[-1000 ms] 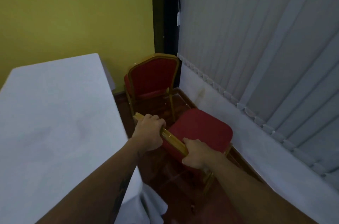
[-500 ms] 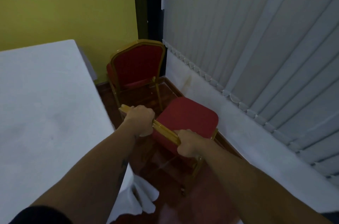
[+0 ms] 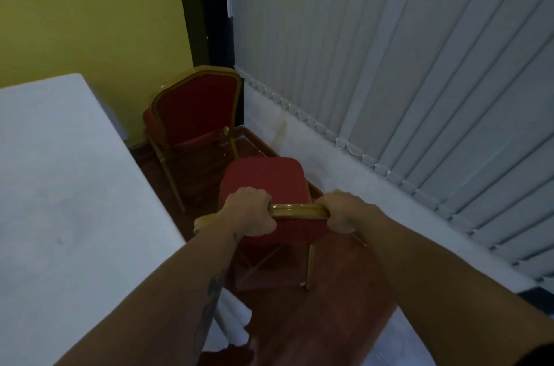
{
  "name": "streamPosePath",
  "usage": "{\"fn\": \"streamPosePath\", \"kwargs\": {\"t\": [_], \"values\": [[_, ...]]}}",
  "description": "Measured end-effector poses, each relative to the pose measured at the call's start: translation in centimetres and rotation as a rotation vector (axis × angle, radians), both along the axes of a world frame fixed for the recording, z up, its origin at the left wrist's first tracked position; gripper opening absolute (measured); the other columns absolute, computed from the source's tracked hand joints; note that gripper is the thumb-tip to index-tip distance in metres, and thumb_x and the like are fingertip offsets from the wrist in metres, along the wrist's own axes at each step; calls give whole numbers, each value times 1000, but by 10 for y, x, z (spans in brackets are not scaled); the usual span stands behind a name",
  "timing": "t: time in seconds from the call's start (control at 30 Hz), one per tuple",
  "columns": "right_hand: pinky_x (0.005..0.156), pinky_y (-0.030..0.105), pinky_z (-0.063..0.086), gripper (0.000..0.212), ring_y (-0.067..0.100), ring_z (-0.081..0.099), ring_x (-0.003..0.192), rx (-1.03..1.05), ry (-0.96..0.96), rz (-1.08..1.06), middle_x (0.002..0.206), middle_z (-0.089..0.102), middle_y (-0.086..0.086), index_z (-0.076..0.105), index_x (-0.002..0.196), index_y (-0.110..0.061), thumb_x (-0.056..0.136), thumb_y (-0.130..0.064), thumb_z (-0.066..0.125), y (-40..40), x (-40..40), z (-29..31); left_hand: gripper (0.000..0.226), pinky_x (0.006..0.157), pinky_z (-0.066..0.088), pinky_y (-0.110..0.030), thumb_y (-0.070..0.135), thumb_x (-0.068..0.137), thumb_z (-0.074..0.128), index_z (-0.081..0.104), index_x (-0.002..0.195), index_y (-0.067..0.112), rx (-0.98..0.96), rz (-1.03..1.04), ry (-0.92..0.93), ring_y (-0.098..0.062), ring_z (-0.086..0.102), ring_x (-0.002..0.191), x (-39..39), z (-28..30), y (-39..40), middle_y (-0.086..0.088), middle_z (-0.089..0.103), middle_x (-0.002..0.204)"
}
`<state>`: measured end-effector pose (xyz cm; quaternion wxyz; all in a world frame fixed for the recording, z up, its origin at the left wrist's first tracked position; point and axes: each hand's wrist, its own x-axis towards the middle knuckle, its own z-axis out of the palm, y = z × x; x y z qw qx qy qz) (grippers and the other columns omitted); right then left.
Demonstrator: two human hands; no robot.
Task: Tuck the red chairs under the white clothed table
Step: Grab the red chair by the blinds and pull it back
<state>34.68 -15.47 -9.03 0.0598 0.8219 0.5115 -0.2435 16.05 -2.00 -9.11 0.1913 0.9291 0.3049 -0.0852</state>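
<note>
Both hands, the left hand (image 3: 250, 211) and the right hand (image 3: 344, 211), clench the gold top rail of the near red chair (image 3: 265, 180), which stands on the wooden floor (image 3: 323, 305) beside the white-clothed desk (image 3: 66, 186), with a second red chair (image 3: 195, 111) beyond.

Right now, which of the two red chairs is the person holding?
The nearer chair: both the left hand and the right hand grip its gold top rail. The corner chair stands untouched.
</note>
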Motion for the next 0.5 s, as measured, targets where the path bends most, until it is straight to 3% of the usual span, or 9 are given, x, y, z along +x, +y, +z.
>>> {"fn": "streamPosePath", "kwargs": {"t": [0.1,0.23,0.3,0.4,0.43,0.5], "values": [[74,34,47,31,24,62,93,52,-92,-41,98,62,-2,70,107,-27,81,-11,60,-8,18,-2,37,95,52,-49,31,69,60,71,104,31,-115,-47,-3,-29,62,105,-1,-7,8,7,57,97],[78,39,53,28,28,63,96,105,-56,-277,108,57,3,66,108,-23,80,-26,64,-17,39,-27,46,94,55,-38,17,80,64,69,122,33,-241,-5,-4,-24,66,106,-15,-25,22,3,69,107],[81,44,56,40,32,63,97,152,163,-542,112,58,11,57,124,-17,85,-25,60,-21,39,-30,45,91,55,-35,12,84,62,68,125,30,-265,20,34,-23,66,104,-14,-28,27,2,67,106],[66,51,62,58,45,72,94,352,757,-1011,113,60,23,28,151,-9,94,-3,40,-19,25,-29,44,87,55,-33,18,83,61,66,125,27,-243,36,112,-26,65,104,-8,-26,34,-2,67,111],[61,50,63,64,47,75,89,452,921,-1119,116,61,27,24,153,-6,91,2,34,-16,20,-31,43,86,55,-33,20,81,61,67,123,27,-249,35,119,-26,66,103,-7,-26,35,-3,68,112],[59,51,62,67,49,75,87,622,1132,-1287,126,60,32,34,147,2,81,3,34,-13,12,-36,39,82,55,-33,22,79,59,70,116,27,-265,38,115,-24,67,97,-9,-30,36,-1,70,107]]}}
